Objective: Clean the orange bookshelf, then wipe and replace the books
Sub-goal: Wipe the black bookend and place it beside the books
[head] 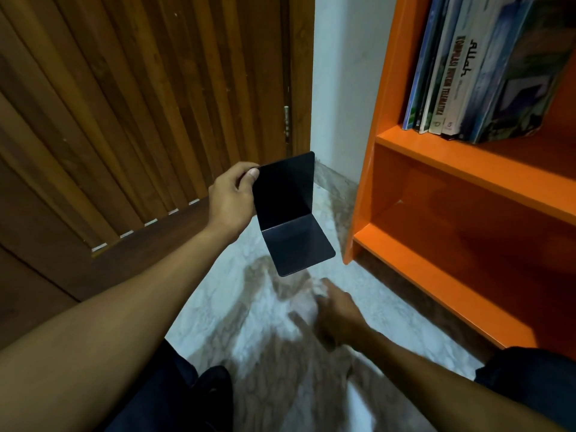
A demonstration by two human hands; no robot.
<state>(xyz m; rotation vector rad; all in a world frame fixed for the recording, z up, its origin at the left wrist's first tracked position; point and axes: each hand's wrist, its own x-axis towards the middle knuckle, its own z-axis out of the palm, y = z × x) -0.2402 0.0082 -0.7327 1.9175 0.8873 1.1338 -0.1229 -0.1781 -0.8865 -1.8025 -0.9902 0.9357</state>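
Orange lacquer covers the bookshelf (467,169) at the right, which stands on the marbled floor (218,307) against a white wall (343,88). Two of its compartments show: the upper one holds the books (461,82), the lower one shows only its orange boards. The books stand as one leaning row at the left end of their board, spines outward; about six or seven can be made out, though the thin ones at the left are hard to separate. A dark slatted wooden door (124,104) fills the left side, with one metal hinge (286,120) at its edge beside the wall.

The left hand (230,198) is raised in front of the door and holds one black L-shaped bookend (286,213) in the air, well apart from the shelf. Its thumb presses the near face at the upper corner and the fingers (241,168) curl behind the plate, so it pinches the upright leaf; the shorter leaf juts toward the camera, tilted down.

The right hand (336,313) reaches low over the floor, near the foot of the shelf. It is blurred, and I cannot tell whether its fingers are released or clenched, or whether they touch the pale patch beneath them.

Dark trouser legs (187,394) show at the bottom edge, one on each side.
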